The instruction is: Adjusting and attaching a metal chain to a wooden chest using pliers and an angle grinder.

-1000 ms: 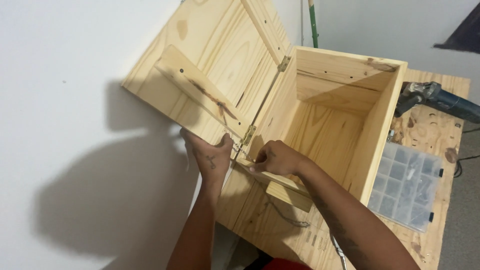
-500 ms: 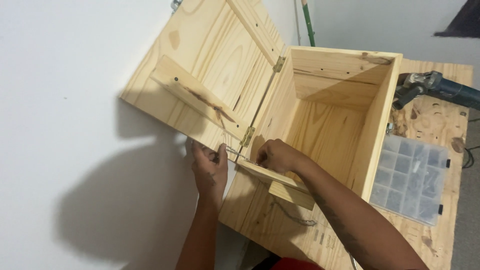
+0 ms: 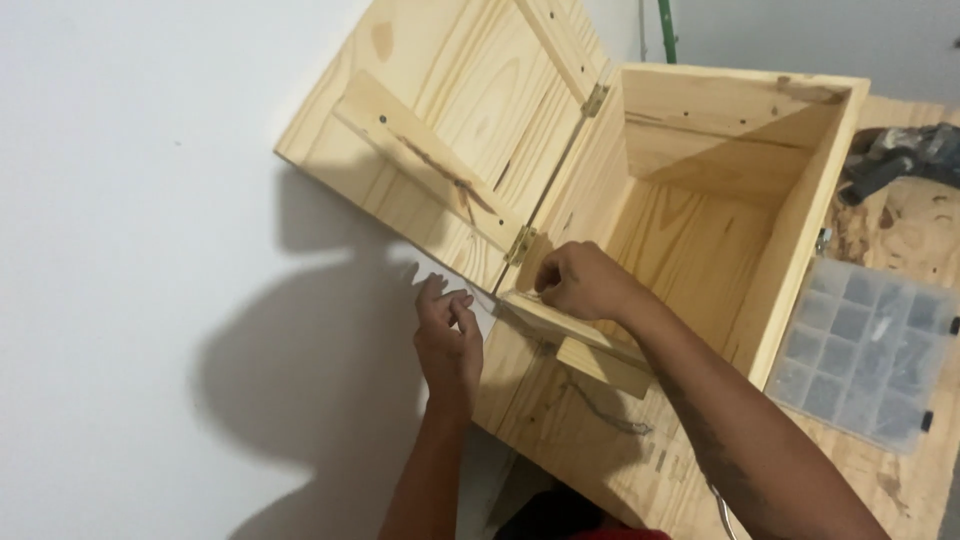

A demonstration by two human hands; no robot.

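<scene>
The fingers (image 3: pixel 455 305) of the left hand (image 3: pixel 447 340) are lying close together, slightly bent, and they are pointing up toward the near corner of the wooden box (image 3: pixel 700 240). Whether they are pinching something small is not clear; the tips are just beside the corner edge. The fingers (image 3: pixel 560 280) of the right hand (image 3: pixel 580 282) are curling down into a loose fist over the top of the near wall, and they are touching the wooden strip (image 3: pixel 575 335) that is running along that wall. What they are holding, if anything, is hidden under the knuckles.

Both hands are working near the lower brass hinge (image 3: pixel 520 245), which is sitting just above and between them. The box is standing open on the surface (image 3: pixel 900 480), with its hollow inside showing. Its lid (image 3: pixel 450 130) is swinging out to the left and is leaning against the white wall (image 3: pixel 150 250). A wooden bar (image 3: pixel 425 160) is lying across the inner face of the lid. A second hinge (image 3: pixel 595 100) is sitting farther up the same edge.

To the right of the box, a clear plastic case (image 3: pixel 865 345) with many small compartments is resting on the surface, close to the box side. Behind it, near the far corner, a dark power tool (image 3: pixel 900 160) is lying.
</scene>
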